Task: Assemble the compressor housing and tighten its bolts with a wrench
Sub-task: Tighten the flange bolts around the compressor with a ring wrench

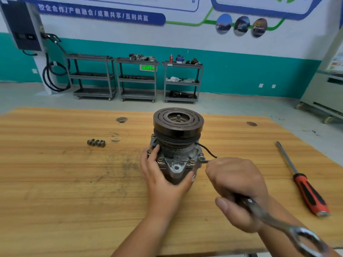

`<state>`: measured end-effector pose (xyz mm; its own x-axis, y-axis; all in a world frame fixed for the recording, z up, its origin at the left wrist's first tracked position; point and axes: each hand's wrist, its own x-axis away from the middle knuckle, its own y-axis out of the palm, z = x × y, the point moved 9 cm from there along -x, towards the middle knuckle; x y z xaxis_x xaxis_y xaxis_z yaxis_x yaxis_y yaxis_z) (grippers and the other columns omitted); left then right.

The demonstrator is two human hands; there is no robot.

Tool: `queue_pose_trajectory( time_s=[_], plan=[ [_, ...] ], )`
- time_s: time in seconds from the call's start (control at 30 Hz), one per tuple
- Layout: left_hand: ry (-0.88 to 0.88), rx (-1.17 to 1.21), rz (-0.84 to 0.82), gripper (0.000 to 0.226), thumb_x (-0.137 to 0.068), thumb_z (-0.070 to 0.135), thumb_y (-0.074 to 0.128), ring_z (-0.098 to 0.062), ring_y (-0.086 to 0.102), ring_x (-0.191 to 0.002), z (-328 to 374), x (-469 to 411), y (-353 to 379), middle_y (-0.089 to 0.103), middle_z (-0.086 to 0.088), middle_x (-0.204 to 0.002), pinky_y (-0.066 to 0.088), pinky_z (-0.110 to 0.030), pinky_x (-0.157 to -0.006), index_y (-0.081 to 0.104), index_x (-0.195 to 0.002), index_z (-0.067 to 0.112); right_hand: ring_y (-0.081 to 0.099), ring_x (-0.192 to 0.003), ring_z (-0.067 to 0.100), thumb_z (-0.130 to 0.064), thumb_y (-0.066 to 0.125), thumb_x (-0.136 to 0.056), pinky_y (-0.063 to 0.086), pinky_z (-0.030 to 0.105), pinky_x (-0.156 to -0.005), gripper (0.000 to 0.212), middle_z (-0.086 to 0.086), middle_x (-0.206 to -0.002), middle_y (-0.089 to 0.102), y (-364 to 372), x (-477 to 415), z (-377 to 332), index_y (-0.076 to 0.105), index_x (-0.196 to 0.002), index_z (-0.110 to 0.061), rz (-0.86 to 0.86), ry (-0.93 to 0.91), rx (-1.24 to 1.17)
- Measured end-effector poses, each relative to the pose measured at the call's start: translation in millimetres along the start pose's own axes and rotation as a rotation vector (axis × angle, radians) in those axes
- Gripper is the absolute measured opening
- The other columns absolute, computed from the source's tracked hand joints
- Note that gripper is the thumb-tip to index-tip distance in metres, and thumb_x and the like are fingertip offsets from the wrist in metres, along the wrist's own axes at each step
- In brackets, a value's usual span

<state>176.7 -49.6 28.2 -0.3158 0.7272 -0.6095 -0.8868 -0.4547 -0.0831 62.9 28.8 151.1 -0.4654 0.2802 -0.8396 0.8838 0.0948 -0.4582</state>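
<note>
Left hand (163, 175) clamps the compressor (178, 127), midway between the bench (55, 182) side edges, probably bracing against torque; right hand (235, 186) fisted round the wrench (269, 217), far end at the right-side flange bolt (201, 157).

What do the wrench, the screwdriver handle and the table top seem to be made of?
The shiny silver wrench looks like polished steel: bright reflections on its head. The red and black screwdriver handle is probably plastic or rubber, with a moulded matte look. The orange-brown table top shows wood grain, perhaps laminate.
</note>
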Motion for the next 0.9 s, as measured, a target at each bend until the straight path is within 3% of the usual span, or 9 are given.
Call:
queue_pose_trajectory(
  time_s=[0.07, 0.13, 0.23, 0.43, 0.5, 0.6, 0.73, 0.83, 0.9],
  plan=[
    [0.026, 0.027, -0.088, 0.086, -0.062, 0.049, 0.069, -0.001, 0.018, -0.140, -4.6, -0.7, -5.0, 0.027, -0.005, -0.145, 0.017, -0.015, -0.113, 0.029, -0.136, 0.031, 0.025, -0.044, 0.019, -0.033, 0.041, -0.096, 0.023, 0.030, -0.046, 0.056, 0.007, -0.046, 0.025, -3.3, 4.9, 9.7, 0.031, -0.046, -0.010, 0.023, 0.042, -0.041],
    [0.005, 0.088, -0.158, 0.084, -0.062, 0.048, 0.070, -0.010, 0.030, -0.139, -11.9, -3.4, -12.8, 0.033, 0.002, -0.145, 0.028, -0.027, -0.112, 0.030, -0.136, 0.035, 0.025, -0.044, 0.018, -0.032, 0.042, -0.095, 0.022, 0.032, -0.046, 0.050, 0.007, -0.046, 0.024, -2.6, 5.7, 15.5, 0.030, -0.051, -0.012, 0.036, 0.065, -0.065],
    [-0.039, 0.251, -0.214, 0.072, -0.067, 0.046, 0.065, 0.001, 0.041, -0.129, -20.7, -8.4, -19.2, 0.043, 0.026, -0.137, 0.035, -0.014, -0.102, 0.037, -0.132, 0.033, 0.023, -0.046, 0.019, -0.029, 0.040, -0.095, 0.020, 0.031, -0.050, 0.045, 0.006, -0.048, 0.023, 4.7, 10.4, 14.9, 0.030, -0.053, -0.013, -0.033, 0.032, -0.098],
    [-0.090, 0.286, -0.117, 0.034, -0.083, 0.044, 0.044, 0.011, 0.053, -0.107, -30.0, -33.0, -23.6, 0.058, 0.014, -0.118, 0.039, -0.004, -0.085, 0.050, -0.115, 0.035, 0.020, -0.049, 0.022, -0.018, 0.039, -0.088, 0.018, 0.029, -0.055, 0.040, 0.004, -0.054, 0.021, 32.9, 5.5, 20.5, 0.033, -0.049, -0.011, -0.307, -0.009, -0.060],
    [-0.077, 0.254, -0.128, 0.030, -0.083, 0.044, 0.042, 0.007, 0.053, -0.105, -32.7, -44.6, -21.7, 0.058, 0.014, -0.114, 0.040, -0.008, -0.086, 0.053, -0.109, 0.034, 0.022, -0.049, 0.022, -0.026, 0.035, -0.093, 0.018, 0.029, -0.056, 0.045, 0.002, -0.057, 0.020, 31.8, 3.9, 23.0, 0.032, -0.050, -0.012, -0.362, 0.015, -0.102],
    [-0.041, 0.224, -0.159, 0.030, -0.084, 0.043, 0.040, 0.004, 0.049, -0.113, -37.4, -50.0, -15.5, 0.054, 0.015, -0.118, 0.037, -0.012, -0.094, 0.052, -0.108, 0.030, 0.023, -0.049, 0.020, -0.033, 0.033, -0.096, 0.020, 0.030, -0.056, 0.051, 0.003, -0.056, 0.020, 15.4, 1.9, 28.9, 0.029, -0.050, -0.012, -0.311, 0.105, -0.203],
    [0.005, 0.182, -0.163, 0.032, -0.090, 0.049, 0.034, 0.008, 0.040, -0.124, -42.6, -40.7, -9.9, 0.045, 0.034, -0.126, 0.029, -0.009, -0.101, 0.046, -0.116, 0.035, 0.021, -0.050, 0.022, -0.032, 0.030, -0.097, 0.019, 0.030, -0.056, 0.049, 0.003, -0.056, 0.019, 19.0, 6.6, 28.2, 0.030, -0.052, -0.013, -0.381, 0.076, -0.172],
    [0.052, 0.215, -0.185, 0.051, -0.087, 0.070, 0.036, 0.003, 0.038, -0.127, -39.8, -40.7, -9.0, 0.043, 0.019, -0.133, 0.030, -0.014, -0.105, 0.043, -0.120, 0.032, 0.019, -0.050, 0.022, -0.031, 0.027, -0.097, 0.018, 0.030, -0.057, 0.046, 0.003, -0.056, 0.019, 26.8, 6.4, 29.9, 0.029, -0.054, -0.015, -0.455, 0.064, -0.169],
    [0.082, 0.255, -0.216, 0.060, -0.084, 0.074, 0.038, -0.001, 0.037, -0.129, -38.0, -40.7, -6.2, 0.041, 0.018, -0.135, 0.031, -0.018, -0.106, 0.041, -0.122, 0.028, 0.019, -0.051, 0.022, -0.030, 0.027, -0.097, 0.018, 0.030, -0.057, 0.043, 0.003, -0.058, 0.018, 24.0, 8.2, 30.4, 0.028, -0.057, -0.016, -0.446, 0.074, -0.176]
  ],
)
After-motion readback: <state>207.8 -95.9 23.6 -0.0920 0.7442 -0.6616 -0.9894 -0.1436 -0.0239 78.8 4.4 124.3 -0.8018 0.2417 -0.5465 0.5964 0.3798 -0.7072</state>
